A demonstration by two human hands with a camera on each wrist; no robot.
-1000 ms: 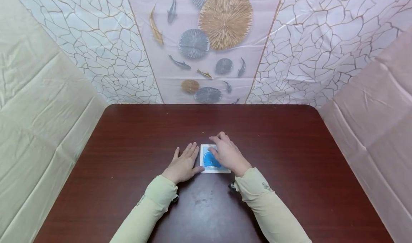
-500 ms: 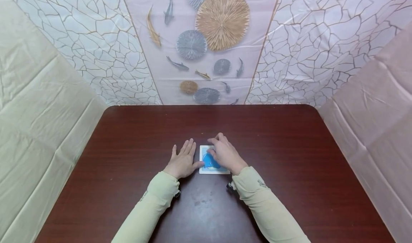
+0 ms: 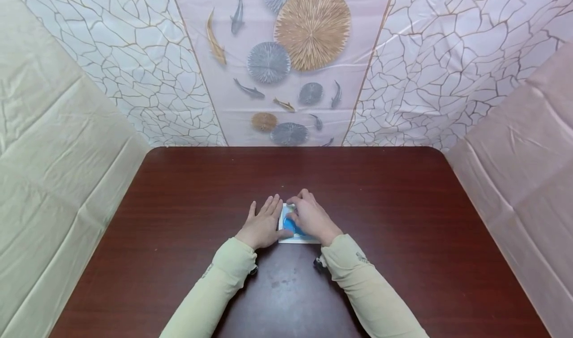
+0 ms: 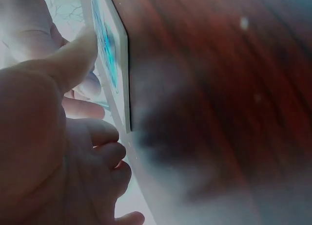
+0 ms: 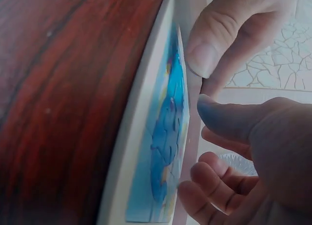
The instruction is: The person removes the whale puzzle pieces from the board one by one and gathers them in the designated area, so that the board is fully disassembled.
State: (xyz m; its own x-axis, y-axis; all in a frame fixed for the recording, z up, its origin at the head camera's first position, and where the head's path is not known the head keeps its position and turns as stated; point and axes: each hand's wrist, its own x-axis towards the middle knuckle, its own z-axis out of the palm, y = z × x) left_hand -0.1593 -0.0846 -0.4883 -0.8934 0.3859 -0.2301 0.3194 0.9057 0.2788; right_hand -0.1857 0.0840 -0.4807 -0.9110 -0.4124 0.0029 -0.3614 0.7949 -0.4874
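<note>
Around: red-brown table (image 3: 192, 194), patterned cloth (image 3: 286, 74) behind, pale cloth (image 3: 53, 164) to either side. Over a board (image 3: 292, 226) at mid-table, in the way: right hand (image 3: 313, 218), loosely bent, thumb and fingertips parted, and left hand (image 3: 263, 227), fingers straight, thumb across the near left corner. Flat, white-bordered, with a seamed blue picture (image 5: 165, 137). Hidden, much of its right half; hard to tell, any right-thumb contact.

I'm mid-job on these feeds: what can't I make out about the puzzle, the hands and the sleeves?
Head view: much of the puzzle's right part, covered by the right hand.
Left wrist view: one end of the puzzle, cut off by the top edge.
Right wrist view: one end of the puzzle, cut off by the bottom edge.
Head view: right sleeve's lettering, too small.
</note>
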